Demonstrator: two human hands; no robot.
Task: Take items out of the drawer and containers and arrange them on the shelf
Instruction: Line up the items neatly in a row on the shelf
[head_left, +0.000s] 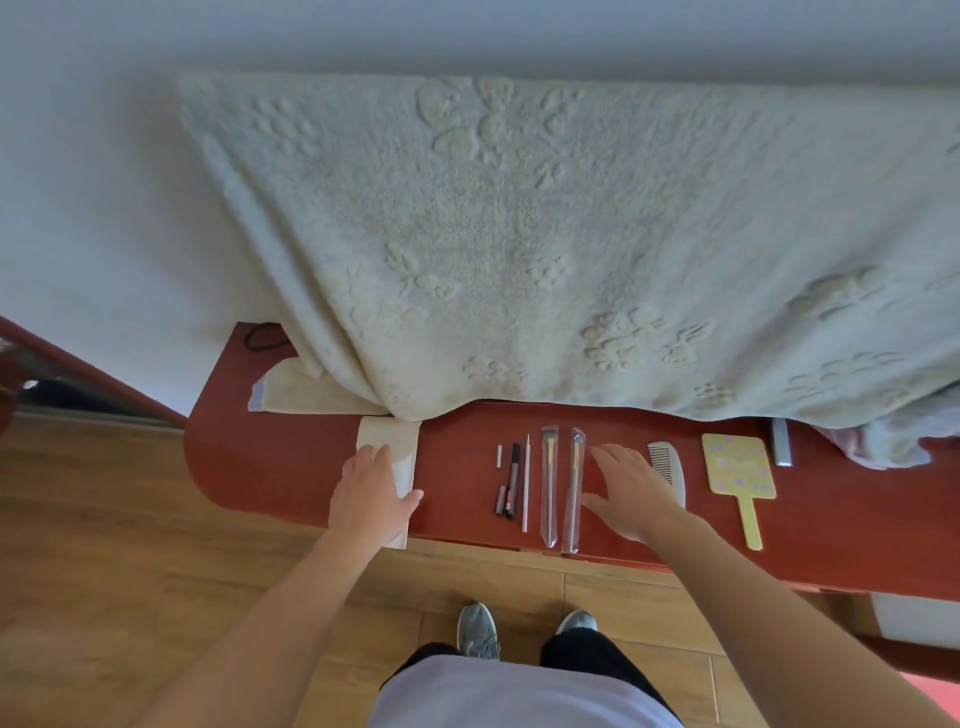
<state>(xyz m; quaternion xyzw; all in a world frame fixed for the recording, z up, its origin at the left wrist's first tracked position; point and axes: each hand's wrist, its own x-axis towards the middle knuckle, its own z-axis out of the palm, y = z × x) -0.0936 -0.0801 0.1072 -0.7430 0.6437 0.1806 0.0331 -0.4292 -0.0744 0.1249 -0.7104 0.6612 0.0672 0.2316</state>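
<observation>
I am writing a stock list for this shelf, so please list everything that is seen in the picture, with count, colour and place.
shelf: one, red, across the middle
blanket: one, cream, hanging over the shelf's back
pouches: two, cream, shelf's left part
hair tie: one, black, shelf's far left corner
pens: two, dark, shelf centre
sticks: two, white, beside the pens
brushes: two, in clear sleeves, right of the sticks
comb: one, white, right of the brushes
hand mirror: one, yellow, right of the comb
shoes: two, grey, bottom centre
left hand: flat on one pouch
right hand: flat, between brushes and comb
</observation>
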